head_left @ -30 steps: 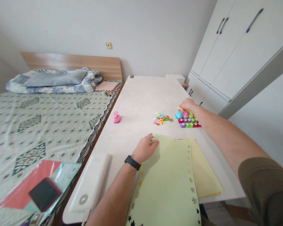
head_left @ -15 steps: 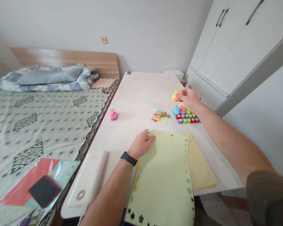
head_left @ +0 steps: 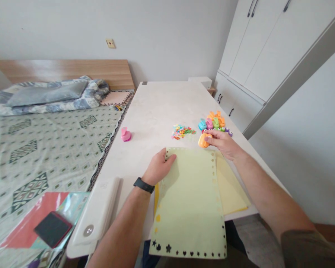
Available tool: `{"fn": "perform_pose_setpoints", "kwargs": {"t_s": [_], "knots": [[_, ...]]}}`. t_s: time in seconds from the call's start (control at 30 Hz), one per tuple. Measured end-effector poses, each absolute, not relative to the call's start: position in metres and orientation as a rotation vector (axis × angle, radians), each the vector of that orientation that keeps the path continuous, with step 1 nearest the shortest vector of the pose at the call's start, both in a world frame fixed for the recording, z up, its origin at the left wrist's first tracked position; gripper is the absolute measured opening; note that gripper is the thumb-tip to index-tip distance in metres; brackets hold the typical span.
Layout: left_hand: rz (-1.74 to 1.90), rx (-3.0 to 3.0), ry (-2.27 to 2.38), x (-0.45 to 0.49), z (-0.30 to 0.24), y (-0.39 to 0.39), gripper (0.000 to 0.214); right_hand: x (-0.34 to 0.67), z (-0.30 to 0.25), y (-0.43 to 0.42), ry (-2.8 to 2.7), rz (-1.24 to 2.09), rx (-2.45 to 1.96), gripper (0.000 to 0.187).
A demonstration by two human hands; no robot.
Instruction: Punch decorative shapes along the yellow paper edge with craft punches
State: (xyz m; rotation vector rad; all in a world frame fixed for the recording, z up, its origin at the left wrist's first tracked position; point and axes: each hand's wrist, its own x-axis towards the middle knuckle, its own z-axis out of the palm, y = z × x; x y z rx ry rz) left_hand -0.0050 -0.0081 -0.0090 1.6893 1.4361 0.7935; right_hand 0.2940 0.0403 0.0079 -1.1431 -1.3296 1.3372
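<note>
My right hand (head_left: 225, 143) grips a small orange paper punch (head_left: 203, 140) just above the far right corner of a pale green paper sheet (head_left: 191, 201). My left hand (head_left: 158, 168), with a black watch at the wrist, rests flat on the sheet's far left corner. The sheet has shapes punched along its edges and lies over a yellow sheet (head_left: 231, 186). Beyond my right hand stands a cluster of coloured punches (head_left: 214, 123). A small pile of coloured paper cut-outs (head_left: 182, 131) lies left of them.
A pink punch (head_left: 125, 134) sits alone near the white table's (head_left: 162, 108) left edge. A white device (head_left: 96, 216) lies at the near left corner. A bed (head_left: 44, 141) runs along the left, with red paper and a dark phone (head_left: 53, 229) on it. White wardrobe (head_left: 257, 48) at right.
My right hand lifted the orange punch from the cluster and brought it down and toward me to the green sheet's far corner. My left hand stayed on the sheet.
</note>
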Motion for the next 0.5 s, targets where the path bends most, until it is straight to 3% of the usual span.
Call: {"fn": "perform_pose_setpoints", "kwargs": {"t_s": [0.5], "knots": [[0.786,1.673,1.396,-0.0026,-0.0096,-0.009,0.033,0.2998,0.0065,0.0304,-1.275,1.424,-1.115,0.042]]}}
